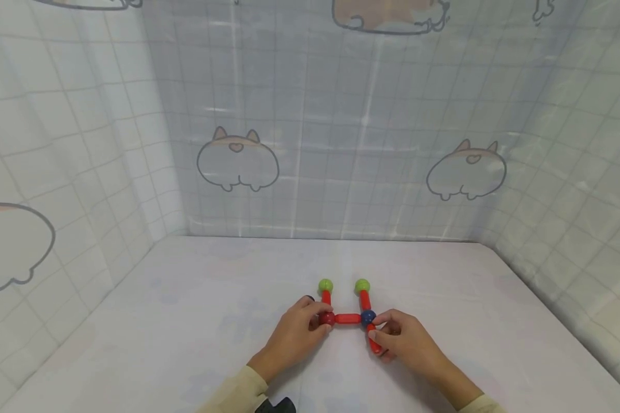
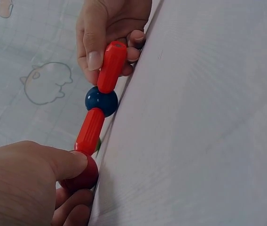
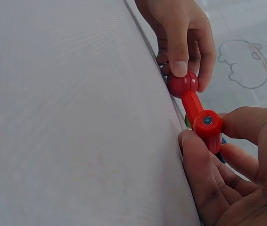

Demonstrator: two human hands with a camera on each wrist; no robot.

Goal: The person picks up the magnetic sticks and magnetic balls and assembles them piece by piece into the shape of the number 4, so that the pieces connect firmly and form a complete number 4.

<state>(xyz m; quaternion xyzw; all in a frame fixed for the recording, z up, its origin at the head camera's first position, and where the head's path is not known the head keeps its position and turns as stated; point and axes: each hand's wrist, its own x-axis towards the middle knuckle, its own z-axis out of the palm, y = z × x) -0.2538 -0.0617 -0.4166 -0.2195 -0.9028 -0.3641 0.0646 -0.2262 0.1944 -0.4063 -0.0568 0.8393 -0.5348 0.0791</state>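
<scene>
A small framework of red rods and coloured balls lies on the table. My left hand (image 1: 298, 332) pinches the dark red ball (image 1: 327, 319) between thumb and fingers. From that ball a red connecting rod (image 1: 348, 318) runs across to a blue ball (image 1: 368, 317). My right hand (image 1: 410, 343) pinches a near red rod (image 1: 374, 339) that joins the blue ball and points toward me; its free end shows a metal tip in the right wrist view. Two far rods end in a left green ball (image 1: 325, 285) and a right green ball (image 1: 362, 285).
A pale cloth covers the table (image 1: 212, 287). Gridded curtains with cartoon animals hang at the back (image 1: 320, 115), left (image 1: 82, 172) and right (image 1: 573, 172). A black object (image 1: 276, 405) shows by the left sleeve at the bottom edge.
</scene>
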